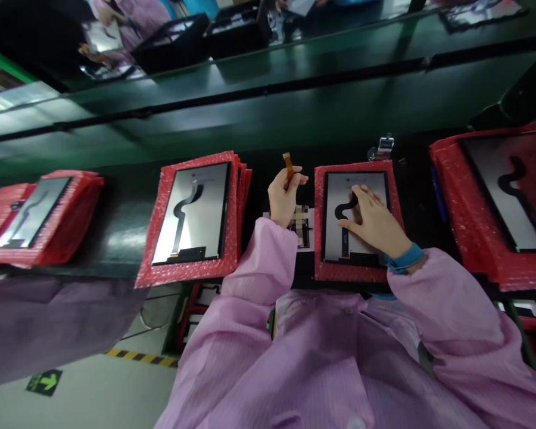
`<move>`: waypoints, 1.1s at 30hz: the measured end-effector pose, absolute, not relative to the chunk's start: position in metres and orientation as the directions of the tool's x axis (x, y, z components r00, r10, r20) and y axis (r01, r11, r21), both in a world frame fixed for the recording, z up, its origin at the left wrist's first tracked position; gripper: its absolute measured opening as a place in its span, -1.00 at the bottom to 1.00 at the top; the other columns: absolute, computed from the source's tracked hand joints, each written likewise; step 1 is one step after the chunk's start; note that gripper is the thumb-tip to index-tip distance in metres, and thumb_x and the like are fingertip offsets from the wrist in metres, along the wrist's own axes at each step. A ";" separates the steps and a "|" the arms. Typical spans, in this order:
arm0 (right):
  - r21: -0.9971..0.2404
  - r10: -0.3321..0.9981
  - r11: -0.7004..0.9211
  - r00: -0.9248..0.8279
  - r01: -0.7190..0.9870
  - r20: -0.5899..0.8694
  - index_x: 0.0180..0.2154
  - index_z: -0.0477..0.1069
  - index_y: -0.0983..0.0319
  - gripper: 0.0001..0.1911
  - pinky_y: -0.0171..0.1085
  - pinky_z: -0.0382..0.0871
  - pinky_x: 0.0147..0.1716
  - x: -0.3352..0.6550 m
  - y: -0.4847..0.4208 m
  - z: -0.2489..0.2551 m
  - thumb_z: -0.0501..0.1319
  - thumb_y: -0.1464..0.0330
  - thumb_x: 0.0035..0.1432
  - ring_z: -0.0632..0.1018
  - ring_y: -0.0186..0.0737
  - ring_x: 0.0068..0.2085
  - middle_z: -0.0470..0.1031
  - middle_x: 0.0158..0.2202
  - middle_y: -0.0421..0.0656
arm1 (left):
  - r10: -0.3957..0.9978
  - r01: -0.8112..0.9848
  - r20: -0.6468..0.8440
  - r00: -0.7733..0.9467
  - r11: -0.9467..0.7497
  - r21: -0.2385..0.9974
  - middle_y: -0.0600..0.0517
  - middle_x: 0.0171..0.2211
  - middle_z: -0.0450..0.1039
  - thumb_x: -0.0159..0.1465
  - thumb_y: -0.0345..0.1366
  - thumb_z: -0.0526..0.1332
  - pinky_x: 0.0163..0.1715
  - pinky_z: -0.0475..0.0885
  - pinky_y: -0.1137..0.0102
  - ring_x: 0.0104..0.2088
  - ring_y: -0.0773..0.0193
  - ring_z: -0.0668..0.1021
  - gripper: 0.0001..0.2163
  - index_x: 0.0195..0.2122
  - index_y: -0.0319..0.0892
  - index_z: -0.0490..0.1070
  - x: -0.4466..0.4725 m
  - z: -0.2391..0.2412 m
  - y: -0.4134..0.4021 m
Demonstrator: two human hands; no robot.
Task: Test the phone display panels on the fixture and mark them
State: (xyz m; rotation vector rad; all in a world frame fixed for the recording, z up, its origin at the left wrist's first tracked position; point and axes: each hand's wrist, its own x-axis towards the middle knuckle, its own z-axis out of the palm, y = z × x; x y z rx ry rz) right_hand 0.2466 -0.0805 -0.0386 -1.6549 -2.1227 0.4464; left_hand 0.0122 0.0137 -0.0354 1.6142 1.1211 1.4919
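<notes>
My left hand (284,193) is raised just left of the nearest panel, its fingers pinched around a short orange flex cable (287,162) that sticks up from the fingertips. My right hand (373,219) lies over the screen panel (333,235) in front of me, thumb and fingers apart. Its fingertips touch the upper end of a curved black flex cable (342,210) on the panel's silvery back; that end is partly hidden. Beneath this panel is a red bubble-wrap sleeve (339,273). A small pale sheet with dark parts (304,229) sits between the two stacks.
Left of me, another panel (201,208) rests on stacked red sleeves (185,276). More panels lie on red sleeves at far left (78,220) and right (477,256). A metal clip-like piece (384,146) stands behind the nearest panel. Across a green ledge (232,128), a person (138,27) works near black trays (239,30).
</notes>
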 end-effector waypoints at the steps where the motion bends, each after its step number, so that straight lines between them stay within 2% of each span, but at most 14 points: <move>1: -0.491 0.971 0.241 -0.207 0.838 0.122 0.44 0.03 0.40 -0.07 0.26 0.00 0.47 0.246 -0.080 -0.038 0.23 0.00 0.28 0.12 0.21 0.50 0.16 0.44 0.23 | 0.910 0.152 0.415 -0.015 -0.408 0.900 0.02 -0.33 0.65 0.44 0.01 0.21 -0.16 0.56 0.35 -0.31 0.28 0.68 -0.70 -0.11 -0.12 0.49 0.013 -0.034 0.012; 7: -0.507 0.970 0.242 -0.195 0.827 0.146 0.41 0.07 0.37 -0.12 0.28 0.01 0.45 0.243 -0.079 -0.039 0.29 0.07 0.26 0.17 0.21 0.48 0.23 0.40 0.24 | 0.922 0.202 0.388 -0.002 -0.380 0.903 -0.03 -0.32 0.66 0.48 0.12 0.05 -0.17 0.57 0.35 -0.29 0.27 0.69 -0.54 -0.21 -0.15 0.54 0.015 -0.030 0.009; 14: -0.529 0.973 0.228 -0.179 0.817 0.143 0.43 0.04 0.37 -0.09 0.27 0.04 0.45 0.243 -0.080 -0.038 0.30 0.07 0.25 0.17 0.19 0.49 0.23 0.39 0.24 | 0.921 0.148 0.384 0.067 -0.390 0.909 -0.04 -0.22 0.67 0.47 0.00 0.16 -0.05 0.58 0.30 -0.22 0.25 0.71 -0.66 0.02 -0.13 0.53 0.015 -0.033 0.009; 20: -0.510 0.976 0.215 -0.177 0.833 0.124 0.43 0.00 0.48 -0.04 0.20 -0.04 0.49 0.242 -0.079 -0.038 0.34 0.14 0.23 0.14 0.18 0.50 0.16 0.42 0.30 | 0.896 0.206 0.443 0.037 -0.440 0.874 -0.05 -0.24 0.66 0.42 0.09 0.18 -0.06 0.55 0.30 -0.17 0.22 0.69 -0.60 -0.23 -0.15 0.57 0.015 -0.028 0.005; 25: -0.537 0.972 0.235 -0.183 0.810 0.150 0.44 0.01 0.35 -0.13 0.23 0.02 0.46 0.240 -0.082 -0.037 0.27 0.17 0.28 0.19 0.17 0.48 0.22 0.40 0.22 | 0.903 0.260 0.430 0.012 -0.418 0.870 -0.05 -0.24 0.66 0.42 0.12 0.16 -0.07 0.55 0.30 -0.17 0.21 0.67 -0.58 -0.26 -0.14 0.57 0.015 -0.027 0.004; 29: -0.651 0.972 0.234 -0.159 0.723 0.173 0.45 -0.01 0.26 -0.15 0.24 0.11 0.42 0.238 -0.085 -0.036 0.26 0.21 0.26 0.29 0.14 0.43 0.28 0.36 0.14 | 0.896 0.262 0.444 0.013 -0.431 0.863 -0.04 -0.28 0.66 0.42 0.12 0.16 -0.11 0.54 0.34 -0.21 0.23 0.67 -0.57 -0.26 -0.14 0.58 0.015 -0.027 0.004; 31: -0.752 0.969 0.246 -0.147 0.611 0.197 0.43 0.01 0.21 -0.15 0.21 0.18 0.41 0.238 -0.086 -0.037 0.28 0.15 0.23 0.35 0.10 0.38 0.32 0.32 0.10 | 0.900 0.263 0.435 0.021 -0.425 0.866 -0.01 -0.33 0.65 0.43 0.10 0.17 -0.12 0.54 0.35 -0.24 0.25 0.67 -0.60 -0.22 -0.14 0.59 0.014 -0.026 0.005; 33: -0.855 0.971 0.235 -0.160 0.463 0.180 0.42 -0.04 0.15 -0.08 0.14 0.26 0.38 0.237 -0.086 -0.036 0.30 0.05 0.18 0.37 0.07 0.37 0.26 0.36 0.09 | 0.904 0.265 0.427 0.031 -0.419 0.868 0.02 -0.37 0.63 0.43 0.06 0.18 -0.13 0.53 0.35 -0.28 0.27 0.67 -0.63 -0.16 -0.13 0.58 0.013 -0.025 0.005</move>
